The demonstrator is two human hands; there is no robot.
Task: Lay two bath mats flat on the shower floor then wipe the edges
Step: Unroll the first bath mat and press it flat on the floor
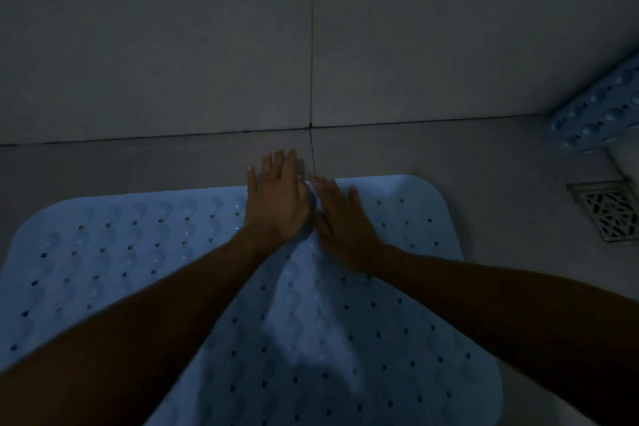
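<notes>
A light blue perforated bath mat (114, 252) lies spread on the grey tiled shower floor, filling the lower part of the view. My left hand (276, 197) rests flat with fingers apart on the mat's far edge, its fingertips reaching onto the bare tile. My right hand (340, 218) lies flat on the mat right beside it, fingers spread. Neither hand holds anything. A ridge in the mat runs between my forearms. A second blue mat (594, 114) leans against the wall at the far right, partly cut off by the frame.
A square metal floor drain (608, 209) sits in the floor at the right, beyond the mat's corner. Grey tiled wall (155, 38) rises just behind the mat's far edge. The light is dim.
</notes>
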